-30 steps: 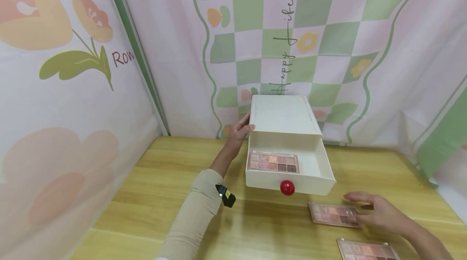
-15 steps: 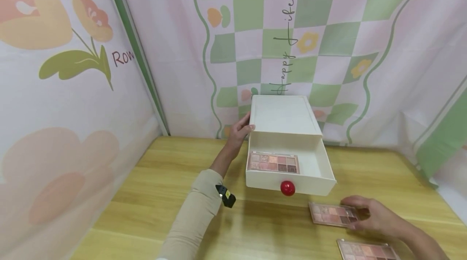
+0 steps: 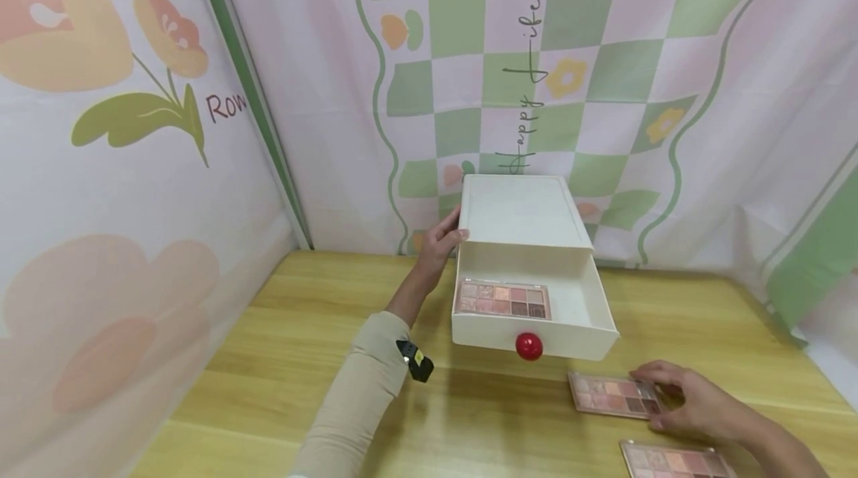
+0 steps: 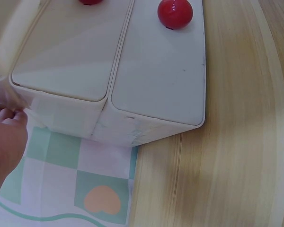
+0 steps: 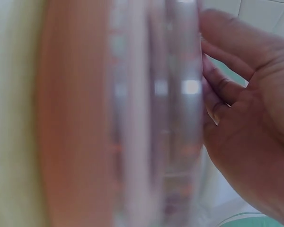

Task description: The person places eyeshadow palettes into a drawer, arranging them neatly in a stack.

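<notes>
A white drawer unit stands at the back, its top drawer pulled out by a round red knob's side. Inside lies an eyeshadow palette. My left hand rests against the unit's left side, thumb at the front corner; the left wrist view shows this hand beside the pale box wall. On the table at right, my right hand pinches the right end of a second palette, thumb on the near edge. Up close in the right wrist view, a clear-edged case is blurred.
A third palette lies nearer, cut off by the frame's bottom edge. Lower drawers with red knobs show in the left wrist view. A patterned cloth hangs behind the wooden table.
My right hand has lowered over the right end of the second palette and its fingers and thumb have come together on it. The left hand and drawer unit have stayed put.
</notes>
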Action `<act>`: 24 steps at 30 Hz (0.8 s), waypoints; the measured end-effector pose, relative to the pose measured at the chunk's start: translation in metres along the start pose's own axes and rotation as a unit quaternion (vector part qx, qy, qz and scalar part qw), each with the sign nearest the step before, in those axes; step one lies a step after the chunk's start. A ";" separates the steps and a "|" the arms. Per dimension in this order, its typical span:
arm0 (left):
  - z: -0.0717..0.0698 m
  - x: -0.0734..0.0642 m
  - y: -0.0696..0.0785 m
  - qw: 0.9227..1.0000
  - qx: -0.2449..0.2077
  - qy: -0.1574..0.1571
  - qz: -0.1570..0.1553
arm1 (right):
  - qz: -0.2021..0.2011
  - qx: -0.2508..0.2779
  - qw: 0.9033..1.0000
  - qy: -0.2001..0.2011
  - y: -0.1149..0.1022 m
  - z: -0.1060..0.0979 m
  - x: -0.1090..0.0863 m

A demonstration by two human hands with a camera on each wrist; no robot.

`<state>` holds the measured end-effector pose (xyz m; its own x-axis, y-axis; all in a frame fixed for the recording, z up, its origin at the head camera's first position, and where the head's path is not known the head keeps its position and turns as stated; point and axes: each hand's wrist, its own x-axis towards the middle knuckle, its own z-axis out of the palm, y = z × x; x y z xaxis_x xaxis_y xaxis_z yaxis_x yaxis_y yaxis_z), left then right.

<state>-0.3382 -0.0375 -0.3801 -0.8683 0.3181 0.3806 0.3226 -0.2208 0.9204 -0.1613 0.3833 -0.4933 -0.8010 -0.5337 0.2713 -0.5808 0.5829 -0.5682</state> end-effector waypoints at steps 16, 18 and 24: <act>0.000 -0.001 0.002 1.000 0.004 -0.004 0.001 | -0.007 0.021 1.000 -0.017 0.003 -0.002 0.001; 0.001 0.000 0.002 1.000 0.005 -0.004 0.001 | -0.010 0.019 1.000 -0.012 0.003 -0.002 0.002; 0.001 -0.002 0.003 1.000 0.005 -0.007 0.001 | -0.002 0.025 1.000 -0.011 0.003 -0.003 0.002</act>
<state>-0.3353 -0.0381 -0.3780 -0.8627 0.3303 0.3831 0.3273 -0.2129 0.9206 -0.1644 0.3856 -0.4923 -0.7944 -0.5505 0.2566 -0.5759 0.5487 -0.6060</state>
